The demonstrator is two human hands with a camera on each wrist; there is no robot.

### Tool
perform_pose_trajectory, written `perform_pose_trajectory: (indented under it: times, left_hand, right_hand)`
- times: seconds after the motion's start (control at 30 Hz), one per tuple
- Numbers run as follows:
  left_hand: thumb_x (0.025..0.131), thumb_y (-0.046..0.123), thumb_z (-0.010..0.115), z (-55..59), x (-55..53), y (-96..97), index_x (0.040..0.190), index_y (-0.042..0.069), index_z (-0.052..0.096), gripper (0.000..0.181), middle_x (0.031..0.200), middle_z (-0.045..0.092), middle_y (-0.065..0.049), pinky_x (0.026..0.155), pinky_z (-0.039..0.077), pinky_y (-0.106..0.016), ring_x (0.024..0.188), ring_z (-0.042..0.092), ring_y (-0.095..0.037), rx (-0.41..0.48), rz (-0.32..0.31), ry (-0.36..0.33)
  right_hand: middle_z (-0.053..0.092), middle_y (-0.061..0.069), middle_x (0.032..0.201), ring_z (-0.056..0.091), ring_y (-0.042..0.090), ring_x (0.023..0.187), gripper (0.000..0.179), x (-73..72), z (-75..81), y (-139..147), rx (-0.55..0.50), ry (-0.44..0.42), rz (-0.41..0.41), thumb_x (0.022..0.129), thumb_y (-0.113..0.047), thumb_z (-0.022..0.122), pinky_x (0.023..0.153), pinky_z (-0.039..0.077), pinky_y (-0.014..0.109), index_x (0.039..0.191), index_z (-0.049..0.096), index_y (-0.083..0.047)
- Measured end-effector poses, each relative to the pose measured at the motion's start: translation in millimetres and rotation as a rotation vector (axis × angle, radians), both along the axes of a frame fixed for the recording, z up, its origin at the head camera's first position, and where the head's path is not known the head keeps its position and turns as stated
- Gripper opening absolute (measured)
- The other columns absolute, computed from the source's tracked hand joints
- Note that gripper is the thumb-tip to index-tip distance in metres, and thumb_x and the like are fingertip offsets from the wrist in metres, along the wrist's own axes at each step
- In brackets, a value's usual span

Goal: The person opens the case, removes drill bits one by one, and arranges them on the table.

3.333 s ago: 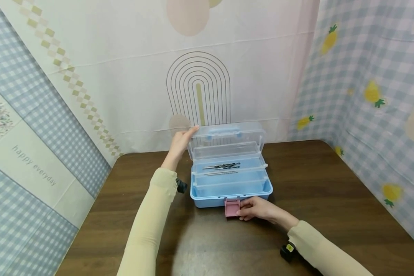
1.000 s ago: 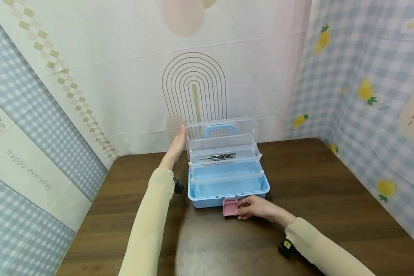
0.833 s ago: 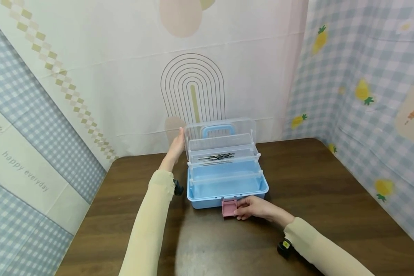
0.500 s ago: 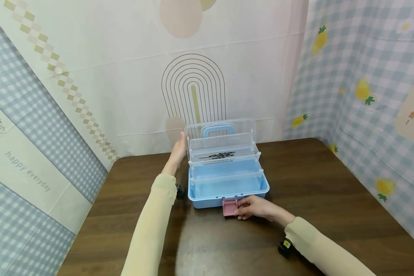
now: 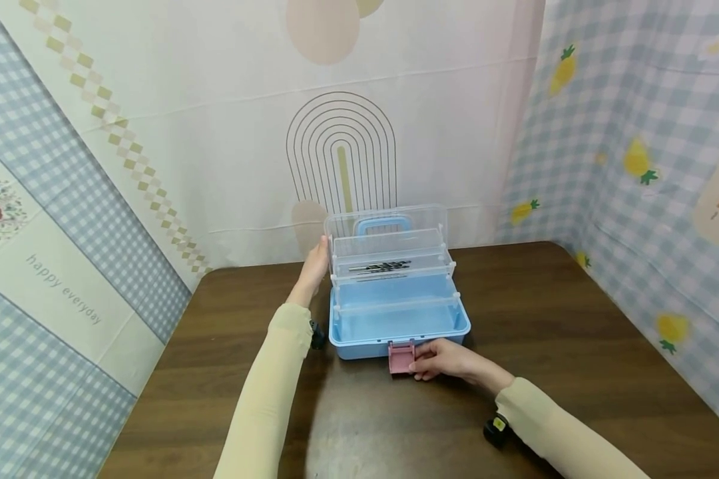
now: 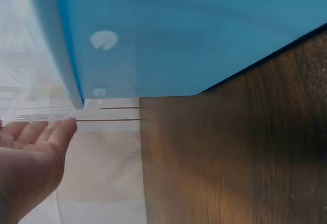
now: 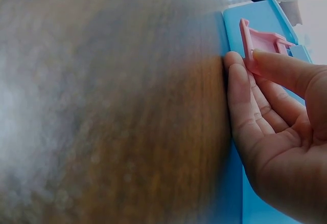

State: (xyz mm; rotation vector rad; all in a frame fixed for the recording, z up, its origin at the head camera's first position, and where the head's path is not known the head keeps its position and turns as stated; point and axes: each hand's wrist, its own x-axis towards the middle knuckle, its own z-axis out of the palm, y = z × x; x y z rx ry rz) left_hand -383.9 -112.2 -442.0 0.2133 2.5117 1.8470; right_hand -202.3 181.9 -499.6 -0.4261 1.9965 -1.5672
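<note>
A blue toolbox (image 5: 368, 348) stands on the table with its clear lid (image 5: 434, 218) tipped back. Two clear trays spread in steps above the base, and several drill bits (image 5: 389, 266) lie in the upper tray (image 5: 431, 267). My left hand (image 5: 315, 263) is at the left side of the lid. In the left wrist view, the fingers (image 6: 64, 132) reach out loosely by the clear plastic, partly hidden behind it. At the front, my right hand (image 5: 446, 359) pinches the lowered pink latch (image 5: 401, 359) between thumb and fingers, close against the box's front wall.
The brown wooden table (image 5: 575, 346) extends to both sides and in front of the box. A patterned cloth (image 5: 245, 133) hangs right behind it, and checked cloth (image 5: 647, 199) covers the right side. A blue handle (image 5: 383, 225) shows through the lid.
The lid has swung back from its earlier forward lean, and the trays have risen backward with the drill bits. My left hand has slid from the lid's top corner down its side. My right hand stays on the latch.
</note>
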Motion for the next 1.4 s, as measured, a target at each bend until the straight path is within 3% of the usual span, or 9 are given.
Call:
perform_pose_trajectory:
  times: [0.13,0.33,0.6,0.87,1.13,1.4]
  left_hand:
    - [0.11,0.048,0.025,-8.2,0.5,-0.8,0.157,0.006,0.036,0.063,0.157,0.039,-0.017,0.117,0.026,-0.051,0.146,0.033,-0.036,-0.006,-0.003,-0.038]
    - [0.109,0.051,0.026,-20.0,0.9,-1.7,0.157,0.006,0.035,0.067,0.158,0.038,-0.017,0.114,0.032,-0.049,0.145,0.035,-0.034,0.084,-0.006,-0.122]
    - [0.111,0.044,0.026,-23.3,-3.9,0.3,0.157,0.007,0.036,0.06,0.153,0.045,-0.019,0.11,0.038,-0.049,0.138,0.044,-0.035,0.169,-0.021,-0.134]
    - [0.112,0.043,0.024,-33.0,-4.2,-1.6,0.159,0.014,0.033,0.056,0.158,0.039,-0.013,0.114,0.033,-0.046,0.144,0.037,-0.03,0.189,-0.03,-0.198]
    - [0.111,0.044,0.025,-31.9,-4.5,2.0,0.158,0.014,0.036,0.057,0.156,0.043,-0.014,0.114,0.035,-0.044,0.142,0.041,-0.028,0.257,-0.037,-0.224]
    - [0.11,0.047,0.026,-42.0,-2.8,0.3,0.157,0.011,0.038,0.06,0.153,0.046,-0.015,0.113,0.036,-0.043,0.14,0.044,-0.028,0.196,0.009,-0.31]
  right_hand:
    - [0.073,0.015,0.094,0.07,0.018,0.084,0.021,-0.1,-2.3,-0.1,0.005,-0.005,-0.001,0.097,-0.007,0.066,0.077,0.058,0.035,0.106,0.068,0.012]
    - [0.073,0.013,0.091,0.069,0.017,0.082,0.018,0.1,-5.0,0.8,0.017,-0.003,0.003,0.097,-0.008,0.067,0.074,0.058,0.032,0.103,0.069,0.01]
    - [0.073,0.013,0.093,0.069,0.017,0.083,0.019,-1.6,-1.7,1.2,0.017,0.005,0.008,0.097,-0.008,0.066,0.075,0.058,0.032,0.104,0.068,0.01]
    - [0.072,0.013,0.093,0.07,0.017,0.084,0.019,-1.2,-1.0,1.1,0.016,0.003,0.011,0.097,-0.008,0.066,0.077,0.058,0.033,0.103,0.068,0.01]
    - [0.073,0.014,0.094,0.07,0.017,0.084,0.02,-2.3,-1.6,2.3,0.014,0.004,0.003,0.097,-0.008,0.066,0.077,0.058,0.033,0.105,0.068,0.011]
    - [0.072,0.012,0.093,0.069,0.017,0.084,0.02,-2.0,-2.6,2.8,0.012,-0.005,-0.002,0.097,-0.008,0.066,0.077,0.058,0.032,0.104,0.068,0.01]
